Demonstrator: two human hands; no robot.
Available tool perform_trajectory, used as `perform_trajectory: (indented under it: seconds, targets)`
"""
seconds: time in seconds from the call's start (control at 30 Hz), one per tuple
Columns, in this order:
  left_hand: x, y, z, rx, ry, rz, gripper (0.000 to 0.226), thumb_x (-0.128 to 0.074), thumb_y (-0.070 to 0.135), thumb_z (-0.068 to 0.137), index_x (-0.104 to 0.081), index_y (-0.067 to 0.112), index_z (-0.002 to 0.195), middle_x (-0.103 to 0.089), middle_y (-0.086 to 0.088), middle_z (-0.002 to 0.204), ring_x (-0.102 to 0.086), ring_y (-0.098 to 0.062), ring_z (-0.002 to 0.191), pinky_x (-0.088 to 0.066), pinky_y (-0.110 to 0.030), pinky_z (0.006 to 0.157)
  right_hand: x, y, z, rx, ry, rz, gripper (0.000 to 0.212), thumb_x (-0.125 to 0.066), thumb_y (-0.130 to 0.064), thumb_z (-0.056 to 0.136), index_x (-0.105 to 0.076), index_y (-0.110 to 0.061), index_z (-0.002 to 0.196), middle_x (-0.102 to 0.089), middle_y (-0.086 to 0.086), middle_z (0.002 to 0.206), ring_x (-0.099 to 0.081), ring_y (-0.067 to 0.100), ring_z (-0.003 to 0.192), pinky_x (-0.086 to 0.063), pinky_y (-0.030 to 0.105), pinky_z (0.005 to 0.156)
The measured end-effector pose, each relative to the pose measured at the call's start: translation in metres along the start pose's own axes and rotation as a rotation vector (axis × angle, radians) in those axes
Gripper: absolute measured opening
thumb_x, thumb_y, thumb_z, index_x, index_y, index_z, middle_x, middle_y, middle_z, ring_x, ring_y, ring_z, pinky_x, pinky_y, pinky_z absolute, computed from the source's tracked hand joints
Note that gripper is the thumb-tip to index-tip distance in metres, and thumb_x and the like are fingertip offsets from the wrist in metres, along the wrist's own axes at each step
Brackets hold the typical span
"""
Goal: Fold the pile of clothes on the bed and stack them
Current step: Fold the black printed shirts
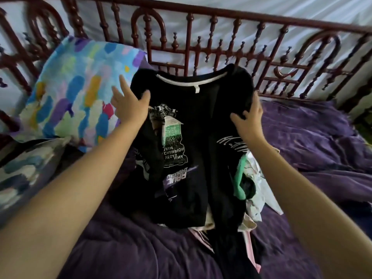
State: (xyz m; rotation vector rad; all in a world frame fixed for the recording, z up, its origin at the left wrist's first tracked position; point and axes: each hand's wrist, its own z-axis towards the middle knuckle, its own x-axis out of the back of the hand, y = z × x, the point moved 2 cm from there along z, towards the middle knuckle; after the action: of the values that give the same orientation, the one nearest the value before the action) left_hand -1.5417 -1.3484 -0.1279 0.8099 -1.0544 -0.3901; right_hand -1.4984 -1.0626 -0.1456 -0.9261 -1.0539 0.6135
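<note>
A black T-shirt (193, 109) with white, green and purple print hangs in the air over the bed, collar up and away from me. My left hand (128, 105) pinches its left shoulder, thumb on the front and the other fingers stretched out behind the cloth. My right hand (249, 117) grips the right shoulder, fingers curled into the fabric. Under the shirt's hem lies a pile of clothes (249, 190) in green, white, pink and black.
The purple bedspread (314, 137) covers the bed. A bright multicoloured pillow (80, 91) leans against the dark red metal bed rail (201, 47) at the left, with a second patterned pillow (26, 170) below it.
</note>
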Motion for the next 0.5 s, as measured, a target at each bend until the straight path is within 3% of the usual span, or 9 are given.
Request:
perform_trajectory:
  seconds: [0.07, 0.17, 0.27, 0.37, 0.5]
  targets:
    - [-0.039, -0.050, -0.032, 0.092, -0.218, 0.112, 0.079, -0.054, 0.037, 0.091, -0.006, 0.017, 0.150, -0.011, -0.021, 0.154, -0.015, -0.038, 0.140, -0.020, -0.044, 0.111, -0.026, 0.061, -0.025, -0.161, -0.095, -0.076, 0.082, -0.061, -0.022, 0.079, -0.018, -0.025, 0.148, -0.024, 0.014, 0.148, -0.038, 0.035, 0.131, -0.035, 0.050, 0.108]
    - [-0.083, -0.141, -0.091, 0.349, -0.601, 0.246, 0.078, -0.054, 0.037, 0.091, -0.008, 0.017, 0.150, -0.023, -0.020, 0.150, -0.026, -0.039, 0.136, -0.028, -0.043, 0.108, -0.054, 0.143, -0.092, -0.495, -0.333, -0.252, 0.068, -0.057, -0.013, 0.088, -0.024, -0.011, 0.147, -0.036, 0.019, 0.143, -0.039, 0.034, 0.129, -0.035, 0.037, 0.107]
    - [-0.098, -0.200, -0.145, 0.570, -0.856, 0.163, 0.063, -0.051, 0.025, 0.095, -0.022, 0.007, 0.147, -0.035, -0.017, 0.146, -0.037, -0.034, 0.131, -0.032, -0.034, 0.106, -0.075, 0.195, -0.149, -0.719, -0.433, -0.325, 0.052, -0.054, -0.017, 0.092, -0.037, -0.001, 0.139, -0.046, 0.022, 0.137, -0.045, 0.032, 0.126, -0.035, 0.032, 0.101]
    - [-0.102, -0.228, -0.175, 0.686, -0.923, 0.103, 0.048, -0.049, 0.021, 0.096, -0.037, 0.003, 0.139, -0.049, -0.015, 0.132, -0.050, -0.031, 0.119, -0.040, -0.033, 0.097, -0.092, 0.216, -0.170, -0.851, -0.467, -0.251, 0.047, -0.054, -0.019, 0.093, -0.041, -0.001, 0.134, -0.053, 0.019, 0.129, -0.052, 0.032, 0.117, -0.043, 0.035, 0.095]
    - [-0.110, -0.244, -0.179, 0.834, -0.901, 0.004, 0.048, -0.049, 0.028, 0.096, -0.039, 0.009, 0.139, -0.055, -0.007, 0.109, -0.053, -0.023, 0.097, -0.042, -0.030, 0.078, -0.115, 0.238, -0.169, -0.889, -0.442, -0.237, 0.057, -0.063, -0.021, 0.084, -0.044, 0.000, 0.133, -0.058, 0.015, 0.124, -0.056, 0.029, 0.114, -0.047, 0.037, 0.094]
